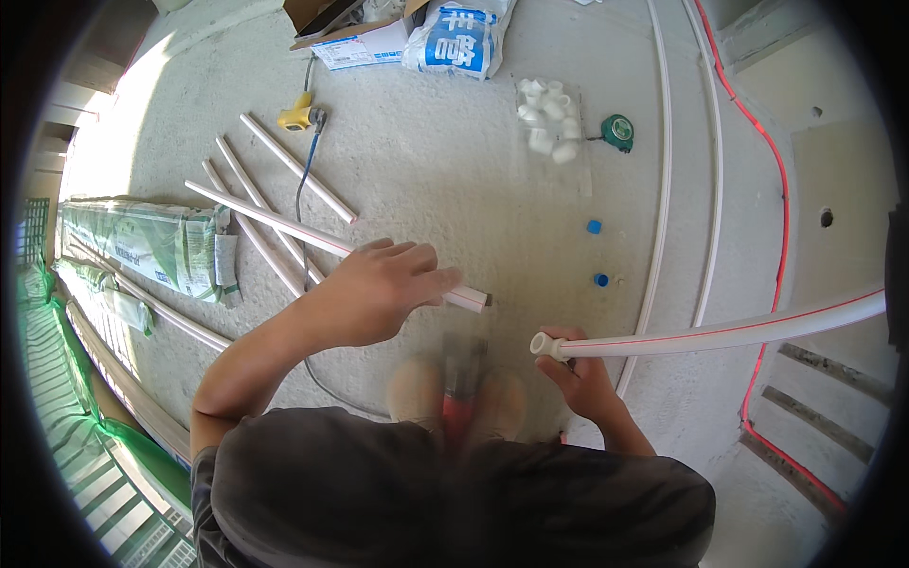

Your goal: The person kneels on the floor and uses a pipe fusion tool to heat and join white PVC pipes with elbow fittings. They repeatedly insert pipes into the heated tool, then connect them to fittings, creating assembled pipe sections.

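Note:
My left hand [379, 292] is closed round a white plastic pipe with a red stripe [284, 223]; the pipe's near end, with a dark rim, sticks out past my fingers. My right hand [585, 383] grips another red-striped white pipe [720, 337], which stretches off to the right. On that pipe's end sits a white pipe fitting [543, 346], its opening turned toward the left pipe. The two ends are apart. Between my knees stands a red tool with a dark, blurred upper part [459, 407]; its kind I cannot make out.
Several loose pipes [303, 170] lie at left beside a yellow tool with a cord [297, 115]. Green-wrapped pipe bundles [142, 241] lie farther left. Ahead are a cardboard box [365, 47], a bag of white fittings [549, 118], a green tape measure [617, 133] and blue caps [595, 226].

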